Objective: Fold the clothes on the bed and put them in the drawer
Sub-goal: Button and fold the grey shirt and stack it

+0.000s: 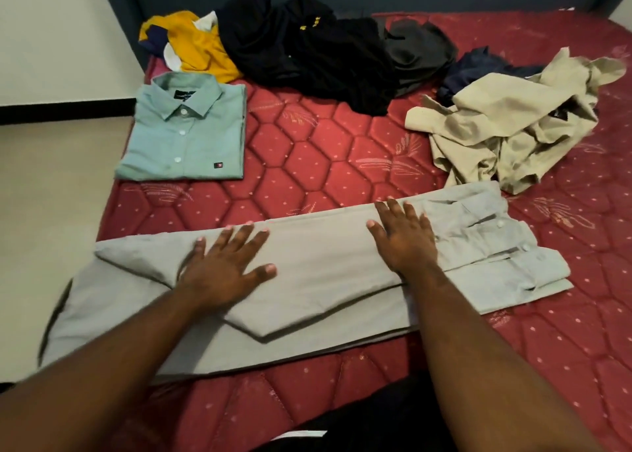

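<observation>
Progress: green shirt (183,133) folded on bed (318,150). Grey shirt (307,280) half-folded near me, left hand (222,267) and right hand (403,239) flat on it, fingers straight. Dark heap (307,48) and beige garment (506,127) unfolded; nothing in a drawer, I judge.

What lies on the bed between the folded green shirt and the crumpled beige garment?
Nothing: in the head view, only bare red mattress shows between the green shirt and the beige garment.

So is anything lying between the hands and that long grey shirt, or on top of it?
Nothing visible. The left hand and right hand both lie flat, directly on the partly folded light grey shirt. The crumpled beige garment sits just beyond its collar end. No drawer is in view.
</observation>
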Demonstrator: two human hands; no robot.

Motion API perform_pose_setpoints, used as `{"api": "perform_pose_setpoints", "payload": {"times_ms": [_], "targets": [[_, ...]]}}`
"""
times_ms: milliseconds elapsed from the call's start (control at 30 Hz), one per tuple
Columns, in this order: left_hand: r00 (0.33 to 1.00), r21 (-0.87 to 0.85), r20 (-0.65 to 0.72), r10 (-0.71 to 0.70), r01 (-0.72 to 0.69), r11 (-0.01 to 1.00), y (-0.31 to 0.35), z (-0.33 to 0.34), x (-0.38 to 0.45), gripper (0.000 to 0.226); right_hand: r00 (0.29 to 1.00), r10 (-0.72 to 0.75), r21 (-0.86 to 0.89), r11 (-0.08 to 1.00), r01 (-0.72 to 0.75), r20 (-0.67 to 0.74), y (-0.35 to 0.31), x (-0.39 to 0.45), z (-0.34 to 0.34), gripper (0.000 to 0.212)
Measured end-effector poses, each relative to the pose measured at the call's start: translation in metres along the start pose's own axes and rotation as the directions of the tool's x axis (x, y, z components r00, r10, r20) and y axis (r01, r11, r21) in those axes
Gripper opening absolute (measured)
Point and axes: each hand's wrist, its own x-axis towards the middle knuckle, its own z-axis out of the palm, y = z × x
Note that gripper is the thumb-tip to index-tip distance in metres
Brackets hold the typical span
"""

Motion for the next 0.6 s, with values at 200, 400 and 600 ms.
{"api": "perform_pose_setpoints", "payload": {"times_ms": [200, 400, 600], "targets": [[0.697, -0.145, -0.698, -0.166, 0.09, 0.985, -0.087, -0.021, -0.056, 0.043, 0.996, -0.084, -0.119, 0.989, 0.083, 0.002, -0.047, -0.019, -0.021, 0.06], [0.713, -0.843, -0.148, -0.686, 0.272, 0.464, -0.118, -0.04, -0.073, 0.031, 0.92, -0.382, 0.118, 0.913, 0.391, -0.089, -0.169, -0.094, -0.011, 0.066], [0.799, -0.977, -0.049, -0.599, 0.086, 0.194, -0.122, -0.064, -0.059, 0.043, 0.886, -0.462, -0.033, 0.886, 0.463, 0.034, -0.208, -0.145, 0.012, 0.055]]}}
